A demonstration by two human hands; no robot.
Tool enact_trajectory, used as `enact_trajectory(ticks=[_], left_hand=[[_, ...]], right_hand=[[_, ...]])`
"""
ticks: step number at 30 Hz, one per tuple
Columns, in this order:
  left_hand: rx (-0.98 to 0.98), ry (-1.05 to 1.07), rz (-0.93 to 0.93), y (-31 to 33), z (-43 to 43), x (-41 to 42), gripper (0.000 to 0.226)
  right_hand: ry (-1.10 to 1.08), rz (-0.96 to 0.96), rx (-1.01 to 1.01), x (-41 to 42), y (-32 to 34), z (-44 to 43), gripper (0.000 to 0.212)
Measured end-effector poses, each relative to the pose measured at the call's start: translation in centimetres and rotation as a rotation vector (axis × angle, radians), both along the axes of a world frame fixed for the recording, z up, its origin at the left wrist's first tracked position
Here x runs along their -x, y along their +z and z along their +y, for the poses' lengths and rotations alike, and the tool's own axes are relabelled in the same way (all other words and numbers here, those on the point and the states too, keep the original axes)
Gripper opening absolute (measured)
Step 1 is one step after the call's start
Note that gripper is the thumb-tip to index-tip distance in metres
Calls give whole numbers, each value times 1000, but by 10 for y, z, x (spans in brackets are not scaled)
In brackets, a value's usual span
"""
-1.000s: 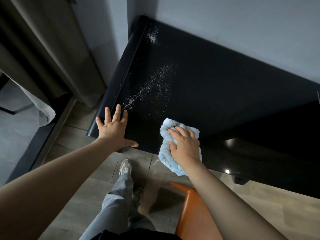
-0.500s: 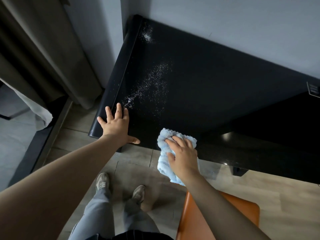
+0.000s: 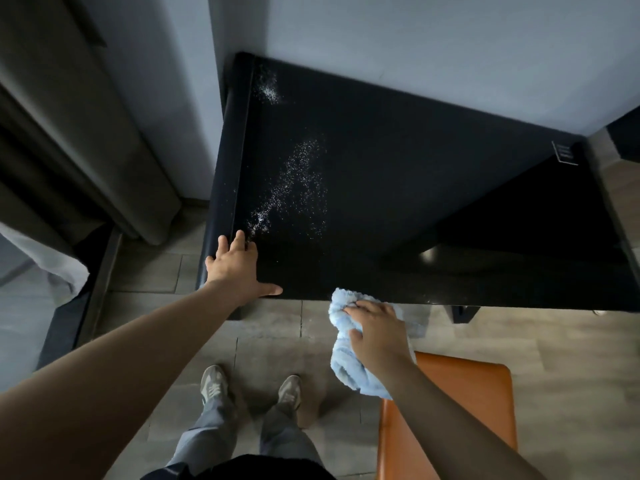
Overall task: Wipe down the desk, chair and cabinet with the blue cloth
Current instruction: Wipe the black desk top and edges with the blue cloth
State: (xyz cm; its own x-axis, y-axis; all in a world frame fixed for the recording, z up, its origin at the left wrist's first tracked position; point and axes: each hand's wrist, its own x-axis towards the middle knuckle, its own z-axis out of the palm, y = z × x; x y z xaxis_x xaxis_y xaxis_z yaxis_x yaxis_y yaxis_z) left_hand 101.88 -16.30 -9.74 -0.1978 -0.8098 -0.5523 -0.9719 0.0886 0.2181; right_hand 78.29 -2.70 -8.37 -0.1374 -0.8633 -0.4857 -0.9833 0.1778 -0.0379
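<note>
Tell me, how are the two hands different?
The left hand lies flat with fingers spread; the right hand curls round the blue cloth. The left hand rests on the desk beside the white specks; the right hand is at its front edge, near the orange chair. Both are bare and reach forward.

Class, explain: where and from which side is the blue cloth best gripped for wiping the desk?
Grip the bunched top of the blue cloth from above, as the right hand does: that wad lies at the front edge of the desk, while the loose tail hangs below it and would likely drag.
</note>
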Motion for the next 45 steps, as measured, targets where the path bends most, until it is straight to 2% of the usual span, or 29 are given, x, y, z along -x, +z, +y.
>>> enact_trajectory(ticks=[4, 13, 22, 34, 41, 45], left_hand=[[1, -59, 104, 10, -2, -28, 103], [58, -52, 169, 32, -29, -55, 75], [55, -16, 146, 36, -93, -48, 85], [96, 44, 162, 18, -217, 2, 93], [24, 94, 25, 3, -262, 20, 112], [38, 96, -44, -4, -265, 24, 116]], right_hand=[[-134, 31, 89, -8, 10, -8, 44], [-222, -46, 320, -18, 30, -75, 43], [-253, -252, 501, 5, 26, -192, 41], [-119, -291, 582, 56, 16, -384, 42], [-38, -266, 606, 57, 7, -486, 39], [-31, -246, 551, 50, -1, -530, 35]])
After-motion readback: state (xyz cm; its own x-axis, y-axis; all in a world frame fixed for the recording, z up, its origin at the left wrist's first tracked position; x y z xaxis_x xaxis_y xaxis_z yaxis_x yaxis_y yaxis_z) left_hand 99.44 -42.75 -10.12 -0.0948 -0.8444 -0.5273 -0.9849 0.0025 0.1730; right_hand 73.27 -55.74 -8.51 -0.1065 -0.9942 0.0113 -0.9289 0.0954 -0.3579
